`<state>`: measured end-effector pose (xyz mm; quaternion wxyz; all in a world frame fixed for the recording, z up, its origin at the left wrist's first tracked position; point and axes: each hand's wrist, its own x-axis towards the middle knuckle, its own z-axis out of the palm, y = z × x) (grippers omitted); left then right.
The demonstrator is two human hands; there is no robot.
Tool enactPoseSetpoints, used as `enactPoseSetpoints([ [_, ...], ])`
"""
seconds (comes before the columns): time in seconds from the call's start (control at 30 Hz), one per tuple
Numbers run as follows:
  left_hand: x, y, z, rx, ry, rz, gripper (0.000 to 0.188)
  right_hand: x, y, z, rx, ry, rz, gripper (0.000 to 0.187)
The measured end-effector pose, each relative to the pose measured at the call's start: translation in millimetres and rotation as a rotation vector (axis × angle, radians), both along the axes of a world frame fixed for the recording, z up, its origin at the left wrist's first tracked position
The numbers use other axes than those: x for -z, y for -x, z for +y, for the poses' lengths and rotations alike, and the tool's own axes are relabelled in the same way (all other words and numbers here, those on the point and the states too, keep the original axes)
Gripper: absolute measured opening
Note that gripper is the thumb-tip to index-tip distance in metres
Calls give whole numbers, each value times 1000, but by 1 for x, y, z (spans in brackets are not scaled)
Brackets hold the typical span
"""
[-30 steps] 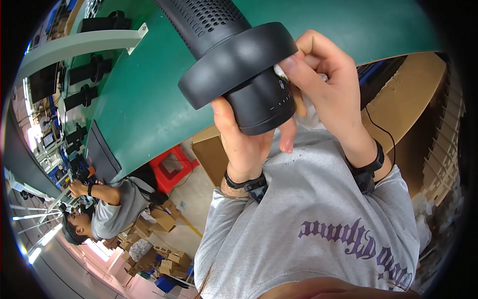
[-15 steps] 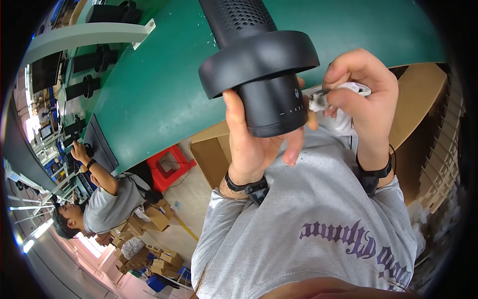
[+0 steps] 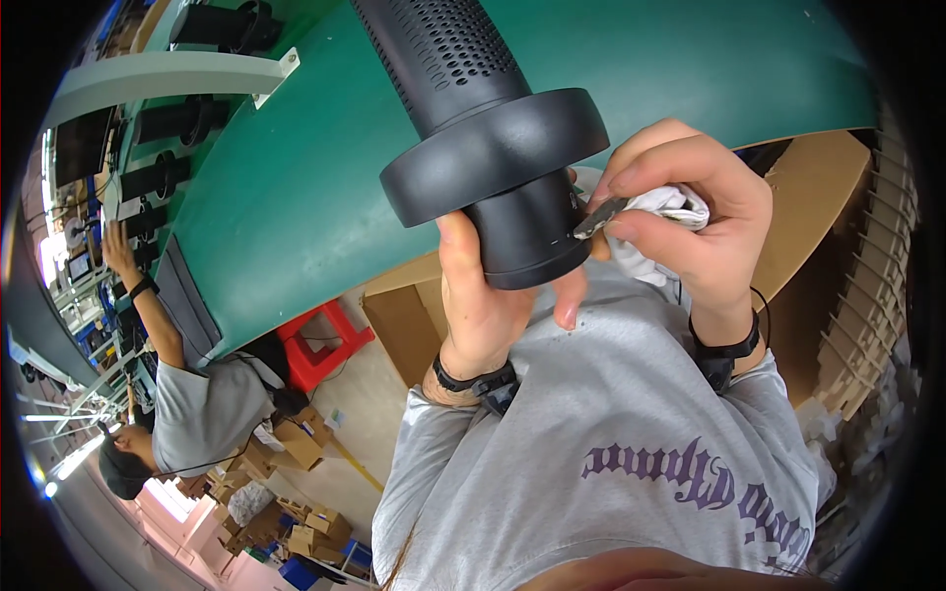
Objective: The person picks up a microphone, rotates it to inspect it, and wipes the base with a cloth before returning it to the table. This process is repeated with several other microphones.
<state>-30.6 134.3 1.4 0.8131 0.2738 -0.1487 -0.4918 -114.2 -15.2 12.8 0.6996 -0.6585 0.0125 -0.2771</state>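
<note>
A black cylindrical device [image 3: 498, 148] with a perforated tube, a wide collar and a smooth round end is tilted above the table edge. My left hand [image 3: 483, 286] wraps round the smooth end from below and holds it up. Pinched between the thumb and fingers of my right hand [image 3: 705, 197] is a white cloth [image 3: 675, 205], dirty grey at its tip. That dark tip touches, or nearly touches, the side of the smooth end. The fingers of my left hand behind the device are mostly hidden.
A green table [image 3: 325, 197] spans the far side, crossed by a white curved bracket [image 3: 187, 74]. More black devices [image 3: 158, 177] stand at the left. Below are a red stool [image 3: 320, 345] and open cardboard boxes [image 3: 409, 320]. A co-worker [image 3: 207, 414] reaches over the table at left.
The device has shifted slightly left and lower. My right hand has brought the cloth's tip against the device's side. The co-worker's arm has stretched further along the table.
</note>
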Motion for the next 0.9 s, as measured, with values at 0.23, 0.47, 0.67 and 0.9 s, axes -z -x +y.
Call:
enactPoseSetpoints([
  [0.23, -2, -1, 5, -128, -171, 34, 90, 0, -1, 5, -10, -152, 17, 25],
  [0.47, 1, -11, 23, -276, -187, 67, 88, 15, -24, -23, 87, -138, 296, 30],
  [0.67, 14, -17, 62, -449, -265, 39, 81, 46, -14, -71, 695, 433, 413, 32],
  [0.9, 31, -24, 80, -470, -300, 64, 79, 58, -5, -36, 711, 844, 605, 35],
])
